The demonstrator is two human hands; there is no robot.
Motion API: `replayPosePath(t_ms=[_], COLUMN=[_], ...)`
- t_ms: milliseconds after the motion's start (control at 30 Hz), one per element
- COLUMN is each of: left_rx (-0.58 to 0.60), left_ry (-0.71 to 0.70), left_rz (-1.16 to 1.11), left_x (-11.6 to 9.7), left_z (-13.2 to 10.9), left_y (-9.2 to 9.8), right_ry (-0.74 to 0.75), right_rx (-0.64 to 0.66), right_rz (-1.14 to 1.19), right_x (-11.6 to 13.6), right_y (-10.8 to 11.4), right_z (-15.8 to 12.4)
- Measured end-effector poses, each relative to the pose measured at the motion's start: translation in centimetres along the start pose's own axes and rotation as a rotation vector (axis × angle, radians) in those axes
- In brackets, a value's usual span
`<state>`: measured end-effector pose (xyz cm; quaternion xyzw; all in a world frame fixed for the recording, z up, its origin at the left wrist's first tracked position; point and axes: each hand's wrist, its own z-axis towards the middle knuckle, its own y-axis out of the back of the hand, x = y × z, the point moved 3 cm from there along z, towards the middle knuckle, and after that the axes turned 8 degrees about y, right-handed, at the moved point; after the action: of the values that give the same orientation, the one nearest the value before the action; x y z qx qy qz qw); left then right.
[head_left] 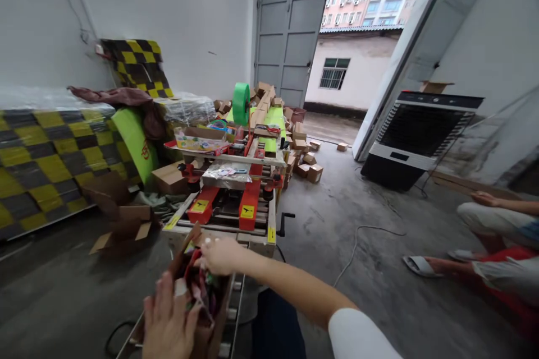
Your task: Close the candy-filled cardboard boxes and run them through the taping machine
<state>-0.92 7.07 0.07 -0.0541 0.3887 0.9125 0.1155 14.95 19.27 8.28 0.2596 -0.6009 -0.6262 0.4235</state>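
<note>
Cardboard box (220, 314): stood open at the top on the roller track (234, 298), in front of the machine (248, 202) and between the two hands.
Box contents: packets (202, 291) in dark, red and pink tones lay inside; blur hid their kind and number.
Left hand (168, 314): was held at the left side of the box, fingers straight and slightly spread; a white wrap (181, 287) covered part of one finger.
Right hand (219, 255): reached across to the far end of the box, fingers bent; whether they pinched a flap or a packet could not be told.
Printed carton (196, 141): rested open-topped on the left of the machine; its contents could not be made out.
Metal plate (223, 180): carried small loose items (231, 171) at the middle of the machine.
Floor carton (126, 230): sat left of the machine with flaps spread; its interior was too dark to read.
Green belt (275, 118): bore a row of small boxes (265, 104) behind the green tape roll (241, 104).
Box pile (314, 173): lay on the floor to the right of the belt.
Air cooler (421, 132): stood well apart at the right, a brown box (435, 87) on its top.
</note>
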Motion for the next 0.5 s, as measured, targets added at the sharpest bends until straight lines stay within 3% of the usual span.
replayPosePath(t_ms=[100,233,400,500], left_rx=[0.092,0.181,0.383,0.480], left_ry=[-0.142,-0.084,0.001,0.028], left_rz=[0.106,0.199,0.198,0.187], left_x=[-1.9,-1.8,-0.9,-1.2], left_z=[1.7,2.1,1.6,1.8], left_y=[-1.7,-3.2,-4.4,-4.4], right_ry=[0.051,0.032,-0.022,-0.084], right_rx=[0.014,0.134,0.290,0.298], right_rz=[-0.085,-0.110,0.153,0.256], right_x=[2.0,2.6,1.9,2.0], right_y=[-2.0,-2.5,-1.4,-1.7], right_z=[-0.2,-0.3,-0.3,-0.7])
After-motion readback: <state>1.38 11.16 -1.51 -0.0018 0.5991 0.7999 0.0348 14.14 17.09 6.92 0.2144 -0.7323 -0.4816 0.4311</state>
